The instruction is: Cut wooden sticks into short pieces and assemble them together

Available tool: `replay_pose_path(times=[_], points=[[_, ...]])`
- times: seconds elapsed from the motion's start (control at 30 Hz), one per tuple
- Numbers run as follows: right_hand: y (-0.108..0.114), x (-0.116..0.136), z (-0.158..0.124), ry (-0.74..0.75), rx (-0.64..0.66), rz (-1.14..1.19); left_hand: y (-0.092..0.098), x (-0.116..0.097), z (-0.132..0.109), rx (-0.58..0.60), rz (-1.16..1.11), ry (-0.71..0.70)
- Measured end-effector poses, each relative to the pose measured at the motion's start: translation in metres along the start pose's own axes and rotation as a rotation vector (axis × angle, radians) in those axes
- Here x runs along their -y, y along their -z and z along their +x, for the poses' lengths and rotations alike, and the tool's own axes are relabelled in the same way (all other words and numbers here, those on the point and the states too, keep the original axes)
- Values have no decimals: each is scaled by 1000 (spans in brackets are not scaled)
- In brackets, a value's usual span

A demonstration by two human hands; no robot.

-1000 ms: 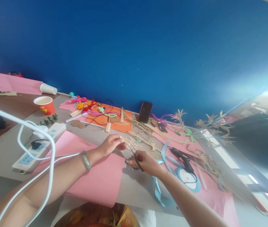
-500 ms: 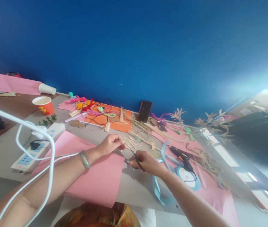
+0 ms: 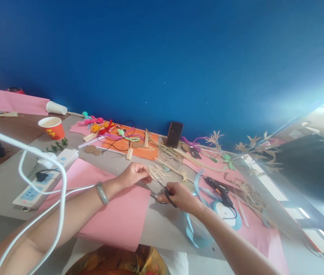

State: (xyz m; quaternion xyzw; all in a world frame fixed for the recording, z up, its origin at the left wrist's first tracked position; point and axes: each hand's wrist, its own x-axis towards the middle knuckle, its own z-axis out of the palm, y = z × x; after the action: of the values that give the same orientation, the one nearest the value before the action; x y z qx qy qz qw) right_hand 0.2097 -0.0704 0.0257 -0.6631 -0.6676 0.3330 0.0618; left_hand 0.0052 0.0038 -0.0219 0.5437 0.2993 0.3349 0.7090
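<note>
My right hand [image 3: 179, 198] grips black-handled scissors [image 3: 170, 195], with the blades apart and pointing up and left toward my other hand. My left hand [image 3: 135, 174], a jade-coloured bangle [image 3: 102, 193] on its wrist, is pinched closed; what its fingertips hold is too small to make out. Just beyond the fingertips lies a small heap of pale thin sticks [image 3: 159, 172]. Under my left forearm spreads a pink paper sheet [image 3: 121, 217].
A white power strip [image 3: 47, 177] with a looping white cable [image 3: 63, 198] lies left, near a red paper cup [image 3: 51, 128]. A glue gun [image 3: 220, 191] and blue ribbon roll [image 3: 227, 214] lie right. A phone [image 3: 174, 134] leans against the blue wall [image 3: 162, 57].
My right hand and the scissors have shifted very slightly to the right. My left hand stays in almost the same place, still pinched.
</note>
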Motion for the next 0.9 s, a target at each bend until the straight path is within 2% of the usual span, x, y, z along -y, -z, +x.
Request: replay_pose_path(times=[0.27, 0.5, 0.9], points=[[0, -3, 0, -6, -111, -223, 0, 2, 0, 7, -40, 45], [2, -3, 2, -51, -146, -384, 2, 5, 1, 22, -38, 63], [4, 5, 2, 29, -147, -440, 0, 3, -2, 52, -40, 140]])
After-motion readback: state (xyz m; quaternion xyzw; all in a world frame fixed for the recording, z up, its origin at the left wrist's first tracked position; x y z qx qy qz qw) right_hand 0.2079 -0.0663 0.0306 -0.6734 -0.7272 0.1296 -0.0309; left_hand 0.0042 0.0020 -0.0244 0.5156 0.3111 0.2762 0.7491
